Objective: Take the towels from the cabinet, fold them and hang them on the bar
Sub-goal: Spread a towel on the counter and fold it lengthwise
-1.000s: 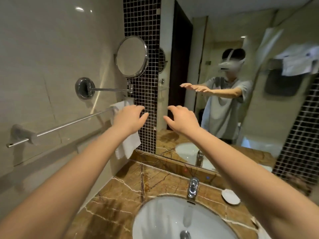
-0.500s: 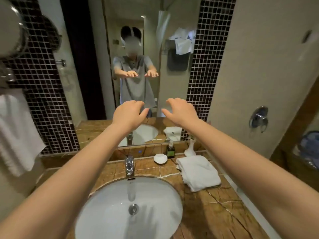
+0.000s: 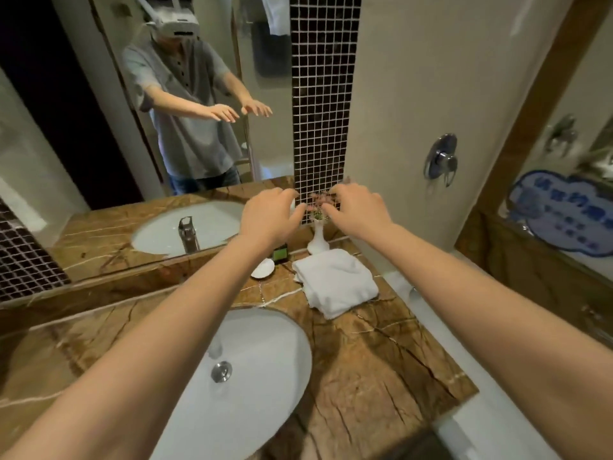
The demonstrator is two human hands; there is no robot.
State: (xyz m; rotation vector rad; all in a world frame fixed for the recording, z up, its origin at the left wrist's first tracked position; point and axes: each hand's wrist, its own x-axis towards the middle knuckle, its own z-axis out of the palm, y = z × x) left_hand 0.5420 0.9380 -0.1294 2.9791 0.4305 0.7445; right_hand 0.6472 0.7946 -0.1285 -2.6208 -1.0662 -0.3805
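A folded white towel (image 3: 336,283) lies on the brown marble counter (image 3: 374,363), right of the basin. Both my arms reach forward above the counter. My left hand (image 3: 268,215) and my right hand (image 3: 360,209) hover side by side in the air above and behind the towel, palms down, fingers loosely spread, holding nothing. The towel bar and the cabinet are out of view.
A white oval basin (image 3: 238,376) with a chrome tap sits at the centre. Behind the towel stand a white vase with pink flowers (image 3: 317,239), a small dark bottle (image 3: 280,254) and a white soap dish (image 3: 262,268). The wall mirror (image 3: 139,134) reflects a person. A chrome wall fitting (image 3: 441,160) is at the right.
The view has swung right, from the towel bar on the left wall across the mirror to the counter's right side. My hands stay outstretched and empty, now over the folded towel.
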